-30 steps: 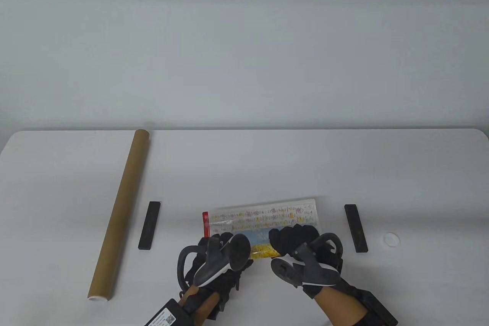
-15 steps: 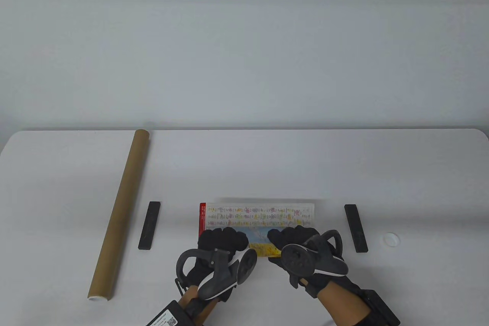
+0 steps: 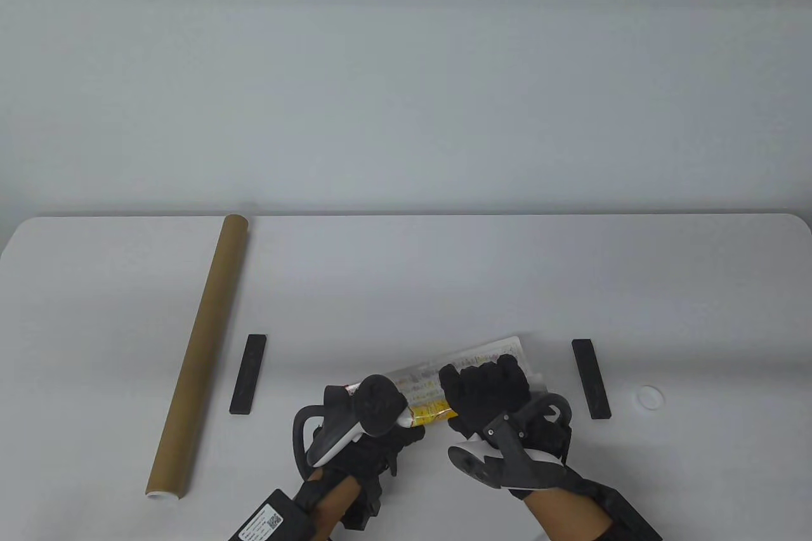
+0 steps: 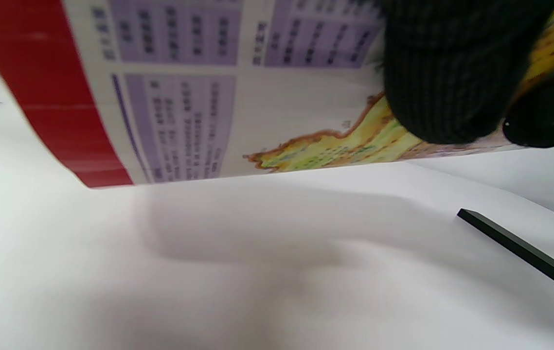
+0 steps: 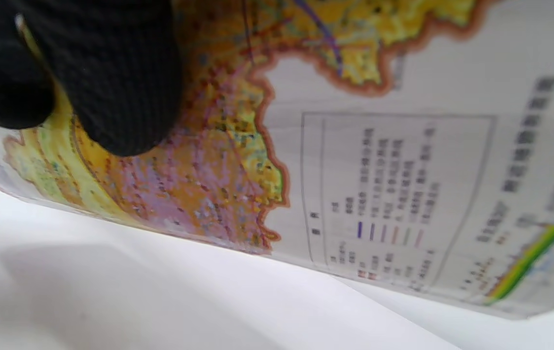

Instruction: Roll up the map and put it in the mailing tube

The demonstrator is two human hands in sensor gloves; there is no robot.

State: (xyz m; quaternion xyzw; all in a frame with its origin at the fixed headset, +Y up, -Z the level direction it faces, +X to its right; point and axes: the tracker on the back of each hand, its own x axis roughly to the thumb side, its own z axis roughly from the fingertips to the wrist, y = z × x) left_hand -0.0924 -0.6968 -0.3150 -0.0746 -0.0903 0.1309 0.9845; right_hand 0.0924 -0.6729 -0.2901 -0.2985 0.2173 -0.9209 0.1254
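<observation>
The map (image 3: 438,385) is rolled into a loose roll, colourful with a red strip at its left end, lifted a little off the white table (image 3: 406,287) near the front edge. My left hand (image 3: 365,414) grips its left part and my right hand (image 3: 485,385) grips its right part. The left wrist view shows the roll (image 4: 184,97) above its shadow with my gloved fingers (image 4: 452,73) on it. The right wrist view shows the roll (image 5: 354,146) under my fingers (image 5: 106,78). The brown mailing tube (image 3: 200,354) lies at the left, running front to back, apart from both hands.
Two black bars lie on the table: one (image 3: 248,375) between tube and map, one (image 3: 590,378) right of the map, also in the left wrist view (image 4: 520,250). A small white cap (image 3: 649,397) lies at the far right.
The map's flat far part has wound onto the roll. Both hands have closed round it and lifted it, tilted with its right end farther from me.
</observation>
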